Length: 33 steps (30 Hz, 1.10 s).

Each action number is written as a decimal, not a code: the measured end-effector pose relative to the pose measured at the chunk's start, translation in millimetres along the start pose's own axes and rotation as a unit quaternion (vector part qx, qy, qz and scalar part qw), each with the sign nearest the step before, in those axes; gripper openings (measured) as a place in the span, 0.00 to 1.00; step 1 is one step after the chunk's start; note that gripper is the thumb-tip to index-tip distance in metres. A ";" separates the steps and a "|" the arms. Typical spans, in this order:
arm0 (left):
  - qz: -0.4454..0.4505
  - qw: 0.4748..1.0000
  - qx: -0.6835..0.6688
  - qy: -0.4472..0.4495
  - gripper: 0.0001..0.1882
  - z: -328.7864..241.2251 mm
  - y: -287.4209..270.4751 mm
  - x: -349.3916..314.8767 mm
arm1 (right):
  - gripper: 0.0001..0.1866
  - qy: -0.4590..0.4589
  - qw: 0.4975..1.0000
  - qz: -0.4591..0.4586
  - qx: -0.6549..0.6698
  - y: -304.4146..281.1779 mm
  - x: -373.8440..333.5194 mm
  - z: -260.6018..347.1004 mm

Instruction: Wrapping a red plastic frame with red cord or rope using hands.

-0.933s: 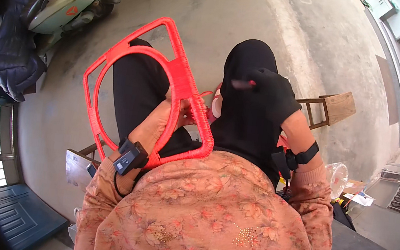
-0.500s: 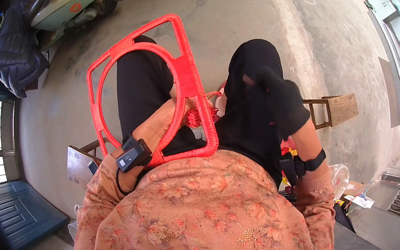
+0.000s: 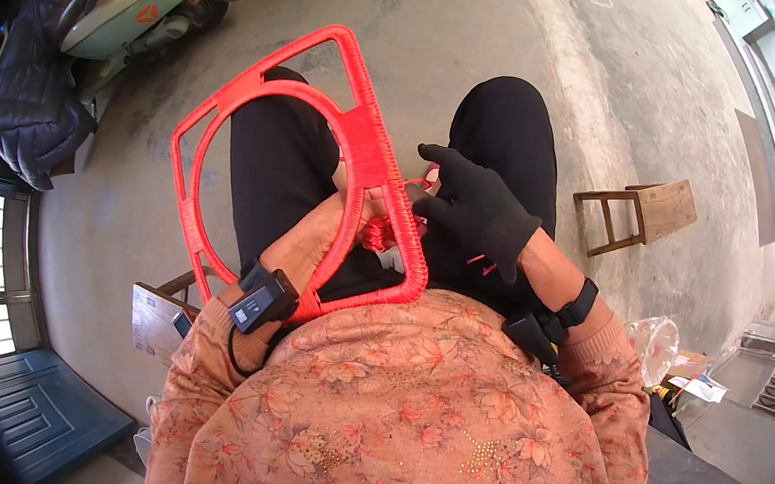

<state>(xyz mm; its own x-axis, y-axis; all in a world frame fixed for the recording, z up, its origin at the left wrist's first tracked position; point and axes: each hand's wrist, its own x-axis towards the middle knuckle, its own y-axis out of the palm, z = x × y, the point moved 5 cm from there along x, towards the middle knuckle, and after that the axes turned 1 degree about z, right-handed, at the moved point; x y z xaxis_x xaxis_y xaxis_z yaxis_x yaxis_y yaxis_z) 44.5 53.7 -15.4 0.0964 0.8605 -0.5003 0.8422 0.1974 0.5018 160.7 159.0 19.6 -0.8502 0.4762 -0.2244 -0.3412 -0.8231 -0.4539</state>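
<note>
A red cord-wrapped frame (image 3: 377, 168), with a round ring inside a squarish outline, stands tilted over my left thigh. My left hand (image 3: 374, 208) is closed on its right-hand side from behind; most of the fingers are hidden. Beside that hand hangs a bunch of red cord (image 3: 379, 232). My right hand (image 3: 480, 213), in a black glove, is just right of the frame, index finger stretched out and apart from the thumb. A short loop of red cord shows between it and the frame. Small red strands show below the glove.
A wooden stool (image 3: 657, 214) lies on its side to the right. At the far left stands a scooter (image 3: 136, 8) with a dark padded cover (image 3: 30, 116). A clear plastic bag (image 3: 650, 350) and papers sit near my right elbow. A blue door panel (image 3: 47, 413) is at lower left.
My right hand has come down and left from above my right thigh to the frame's side, its fingers spreading. The frame and my left hand have barely moved.
</note>
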 end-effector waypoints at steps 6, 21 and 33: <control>0.029 0.998 0.037 0.033 0.16 32.3 -36.7 31.4 | 0.31 0.010 0.999 -0.037 0.029 -1.4 5.8 -11.5; -0.004 0.993 -0.069 0.092 0.07 15.5 -21.8 6.0 | 0.27 -0.058 0.961 -0.251 -0.099 -69.1 -6.9 -41.5; 0.041 0.998 0.033 0.018 0.14 23.1 -22.6 20.3 | 0.28 0.013 0.967 -0.129 0.218 -54.9 -50.1 -25.8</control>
<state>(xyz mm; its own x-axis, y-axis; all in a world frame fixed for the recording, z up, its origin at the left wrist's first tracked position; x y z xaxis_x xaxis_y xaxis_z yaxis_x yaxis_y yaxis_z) 39.6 55.9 -53.2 0.1484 0.8894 -0.4323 0.8657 0.0946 0.4916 232.4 188.4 33.5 -0.7059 0.6859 -0.1767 -0.6819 -0.7256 -0.0920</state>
